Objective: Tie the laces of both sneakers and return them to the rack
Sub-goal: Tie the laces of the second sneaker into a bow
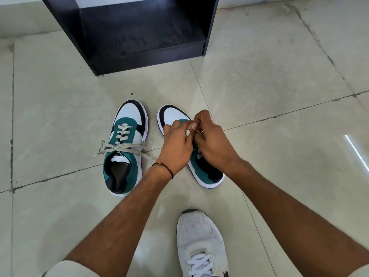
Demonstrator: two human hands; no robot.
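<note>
Fingers (194, 126) of both hands: pinching lace (187, 133) | over right sneaker (173, 114)

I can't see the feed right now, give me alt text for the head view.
Both hands, left hand and right hand, work a pale lace over the right-side teal, white and black sneaker on the tiled floor. The matching left-side sneaker lies beside it, its laces tied in a loose bow, before the empty dark wooden rack.

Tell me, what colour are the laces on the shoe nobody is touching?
Light grey laces, seen in the head view.
</note>
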